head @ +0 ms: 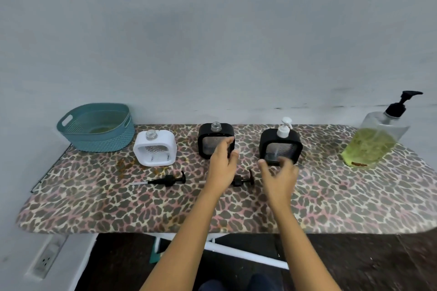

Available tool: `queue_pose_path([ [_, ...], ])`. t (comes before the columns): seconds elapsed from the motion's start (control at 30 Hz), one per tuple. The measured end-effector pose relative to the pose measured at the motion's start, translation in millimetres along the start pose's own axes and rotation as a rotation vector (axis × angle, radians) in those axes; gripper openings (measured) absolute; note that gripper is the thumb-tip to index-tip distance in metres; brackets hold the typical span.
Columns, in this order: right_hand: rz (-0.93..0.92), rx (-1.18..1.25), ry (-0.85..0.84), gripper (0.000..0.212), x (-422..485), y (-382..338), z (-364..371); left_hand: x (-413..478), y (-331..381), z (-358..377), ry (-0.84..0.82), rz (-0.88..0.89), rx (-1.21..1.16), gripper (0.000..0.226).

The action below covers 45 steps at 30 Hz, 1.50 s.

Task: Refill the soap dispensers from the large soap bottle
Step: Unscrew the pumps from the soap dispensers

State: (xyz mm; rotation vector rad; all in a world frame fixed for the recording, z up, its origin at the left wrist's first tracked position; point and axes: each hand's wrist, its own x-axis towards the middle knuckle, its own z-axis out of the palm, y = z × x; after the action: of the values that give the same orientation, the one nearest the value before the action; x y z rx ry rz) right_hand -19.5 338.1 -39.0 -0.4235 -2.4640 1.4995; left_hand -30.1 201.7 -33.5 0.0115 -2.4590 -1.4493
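Both hands reach out empty over the leopard-print tabletop (118,208). The left hand (222,163), fingers loosely spread, hovers just before the uncapped black dispenser (205,130). The right hand (279,172), blurred and open, is before the capped black dispenser (267,142). An uncapped white dispenser (163,139) stands left of both hands, and two black pumps (168,181) lie near them. The large soap bottle (371,144) waits well right of the right hand. By the look of it, nothing has been poured: one pump to remove, three refills left.

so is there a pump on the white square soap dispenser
No, the white square soap dispenser has a bare open neck, no pump.
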Motion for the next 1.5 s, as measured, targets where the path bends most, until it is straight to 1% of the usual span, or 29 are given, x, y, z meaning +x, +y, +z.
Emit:
queue_pose_path([
  [0.07,-0.069,0.109,0.18,0.056,26.2,-6.8,-29.4,7.4,10.4,11.0,-0.08,0.0,0.012,0.051],
  [0.1,-0.098,0.115,0.21,0.058,40.8,-9.7,-40.7,11.6,15.9,16.4,-0.113,-0.001,0.027,0.057],
  [0.13,-0.125,0.09,0.201,0.061,56.0,-11.7,-48.9,16.5,22.0,23.1,-0.146,-0.005,0.045,0.062],
  [0.17,-0.15,0.046,0.154,0.063,70.3,-13.4,-53.7,21.7,27.1,30.3,-0.18,-0.011,0.064,0.067],
  [0.23,-0.207,-0.061,0.008,0.064,93.2,-18.3,-55.3,33.8,35.3,44.6,-0.245,-0.017,0.112,0.075],
  [0.3,-0.253,-0.148,-0.127,0.059,109.1,-22.2,-52.1,46.1,39.0,57.7,-0.294,-0.018,0.156,0.079],
  [0.37,-0.293,-0.179,-0.2,0.047,118.4,-23.0,-49.5,57.4,42.4,69.0,-0.32,-0.025,0.172,0.077],
  [0.47,-0.352,-0.192,-0.223,0.03,124.0,-22.6,-47.6,68.0,45.0,78.0,-0.283,0.025,0.157,0.058],
  [0.5,-0.36,-0.185,-0.225,0.029,125.6,-22.3,-46.8,68.8,44.3,79.3,-0.256,0.04,0.136,0.051],
  [0.57,-0.391,-0.187,-0.22,0.037,128.3,-21.2,-44.5,68.0,41.2,80.8,-0.219,0.04,0.097,0.045],
  [0.63,-0.439,-0.206,-0.228,0.044,132.2,-19.0,-42.9,67.2,37.1,81.7,-0.196,0.032,0.069,0.045],
  [0.77,-0.486,-0.2,-0.327,0.033,146.0,-12.6,-43.6,67.9,34.5,83.4,-0.176,0.037,0.043,0.045],
  [0.83,-0.527,-0.209,-0.358,0.032,150.7,-11.5,-46.1,68.3,34.8,82.0,-0.177,0.048,0.027,0.046],
  [1.0,-0.59,-0.204,-0.351,0.027,156.8,-8.2,-49.0,78.5,35.8,76.8,-0.243,0.047,0.018,0.05],
  [1.13,-0.662,-0.321,-0.367,0.023,158.1,-10.2,-46.3,84.4,35.0,76.2,-0.255,0.046,0.039,0.051],
  [1.2,-0.647,-0.368,-0.376,0.027,158.3,-12.9,-44.3,85.9,34.5,77.0,-0.257,0.04,0.057,0.052],
  [1.27,-0.544,-0.279,-0.344,0.033,156.6,-15.3,-42.6,88.1,33.6,77.5,-0.261,0.038,0.077,0.054],
  [1.33,-0.464,-0.185,-0.301,0.033,155.3,-15.7,-41.1,89.7,32.5,76.9,-0.266,0.034,0.076,0.055],
  [1.4,-0.47,-0.166,-0.289,0.032,155.2,-13.7,-39.3,90.6,30.9,75.4,-0.285,0.038,0.067,0.056],
  [1.5,-0.481,-0.12,-0.342,0.029,159.1,-12.1,-41.5,91.5,27.6,73.3,-0.317,0.03,0.025,0.058],
])
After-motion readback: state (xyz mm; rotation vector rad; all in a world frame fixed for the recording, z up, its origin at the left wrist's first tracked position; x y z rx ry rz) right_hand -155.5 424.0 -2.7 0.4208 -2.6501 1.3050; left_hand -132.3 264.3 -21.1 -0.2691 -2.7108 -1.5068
